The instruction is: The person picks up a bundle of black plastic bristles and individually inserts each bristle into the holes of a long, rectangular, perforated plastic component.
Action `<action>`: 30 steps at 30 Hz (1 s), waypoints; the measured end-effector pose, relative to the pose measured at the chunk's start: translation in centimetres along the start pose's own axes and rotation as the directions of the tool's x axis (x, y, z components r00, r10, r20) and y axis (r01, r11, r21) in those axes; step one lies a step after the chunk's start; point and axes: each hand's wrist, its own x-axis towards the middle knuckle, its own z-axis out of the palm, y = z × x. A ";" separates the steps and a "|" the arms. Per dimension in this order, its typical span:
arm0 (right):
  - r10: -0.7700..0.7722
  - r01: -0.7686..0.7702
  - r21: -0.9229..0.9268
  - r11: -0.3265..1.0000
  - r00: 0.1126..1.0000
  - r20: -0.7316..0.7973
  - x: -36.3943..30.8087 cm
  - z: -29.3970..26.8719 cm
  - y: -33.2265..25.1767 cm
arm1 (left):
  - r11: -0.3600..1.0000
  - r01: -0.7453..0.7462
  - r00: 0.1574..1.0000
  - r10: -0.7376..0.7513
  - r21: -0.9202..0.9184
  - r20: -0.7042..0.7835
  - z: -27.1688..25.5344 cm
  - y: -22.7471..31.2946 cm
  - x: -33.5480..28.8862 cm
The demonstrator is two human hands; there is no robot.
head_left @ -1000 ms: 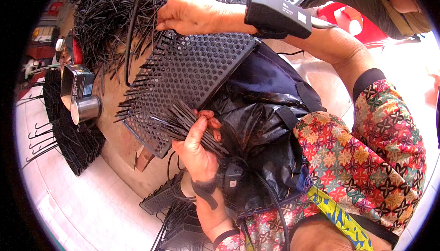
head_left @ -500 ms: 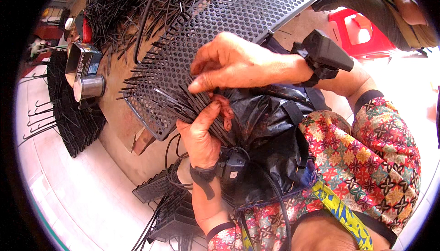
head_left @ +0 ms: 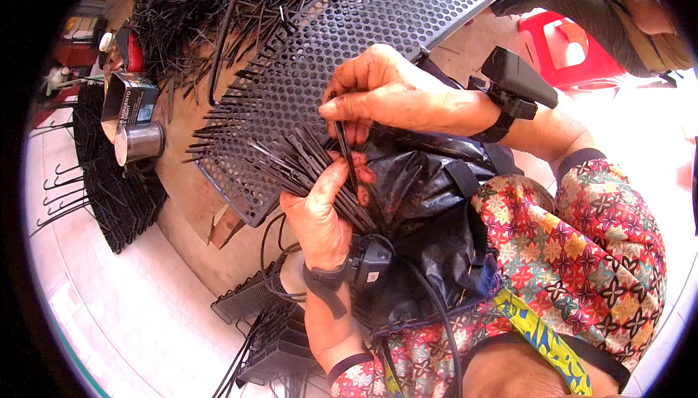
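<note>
My left hand [head_left: 320, 216] is closed round a fanned bundle of thin black strips [head_left: 299, 157], held over the near edge of the mesh panel. My right hand [head_left: 374, 93], just above and to the right, pinches a single black strip [head_left: 345, 147] between thumb and fingers. That strip slants down toward the left hand's fingers, its lower end beside the bundle. Beneath both hands lies a black perforated mesh panel [head_left: 392, 13] with round holes. Along its left edge, a row of short black strips [head_left: 218, 123] sticks out.
A big heap of loose black strips [head_left: 196, 13] lies behind the panel. At the left stand a metal tin [head_left: 139, 143], a box [head_left: 134, 103] and a stack of black panels [head_left: 120, 187] with hooked rods. A red stool [head_left: 574, 53] and another person's leg [head_left: 574, 13] are at right.
My right hand has lifted slightly up and right from the bundle, and a single strip now shows in its pinch. My left hand has stayed nearly still.
</note>
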 end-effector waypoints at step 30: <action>-0.705 0.636 -0.322 0.702 0.684 -0.186 7.2 -8.1 -1.1 | 1.000 0.031 0.995 -0.031 -0.001 -0.097 -0.2 -0.6 0.1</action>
